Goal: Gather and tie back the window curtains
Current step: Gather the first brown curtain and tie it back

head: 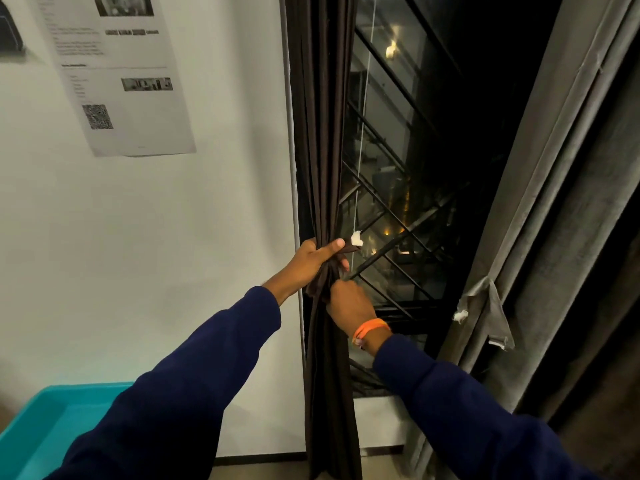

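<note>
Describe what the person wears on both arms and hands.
Both arms are covered by long dark navy sleeves, the left sleeve and the right sleeve, each ending short of the wrist. The left hand is bare, with no ring or glove visible. The right hand is also bare, with an orange wristband at the wrist.

Dim, warm indoor light falls evenly on the plain white wall (145, 237), where soft, faint shadows lie, while the dark barred window glass (398, 174) shows night outside with small yellow glints and reflections. The printed paper sheet (114, 67) taped to the wall is blurred and unreadable. Wide-angle distortion tilts the vertical lines towards the frame's edges.
</note>
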